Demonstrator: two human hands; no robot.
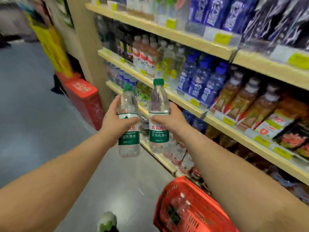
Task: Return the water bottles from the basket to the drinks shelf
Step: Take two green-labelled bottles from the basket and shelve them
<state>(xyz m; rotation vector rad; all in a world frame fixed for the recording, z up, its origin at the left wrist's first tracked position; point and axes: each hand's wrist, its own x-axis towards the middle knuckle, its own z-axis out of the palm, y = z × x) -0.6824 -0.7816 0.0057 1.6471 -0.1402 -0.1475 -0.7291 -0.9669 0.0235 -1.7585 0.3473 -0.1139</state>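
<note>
I have both hands, left hand (115, 121) and right hand (168, 120), each closed round an upright water bottle, the left bottle (128, 121) and the right bottle (158, 116), with the drinks shelf (184, 101) ahead-right, nearer my right.

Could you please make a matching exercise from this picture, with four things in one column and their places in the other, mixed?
Things:
1. left bottle
2. right bottle
3. basket
4. red box

Places:
A. on the floor at the end of the shelving
B. in the right hand
C. low in the picture, under the right forearm
D. in the left hand

Pairs: 1-D, 2-B, 3-C, 4-A
</note>
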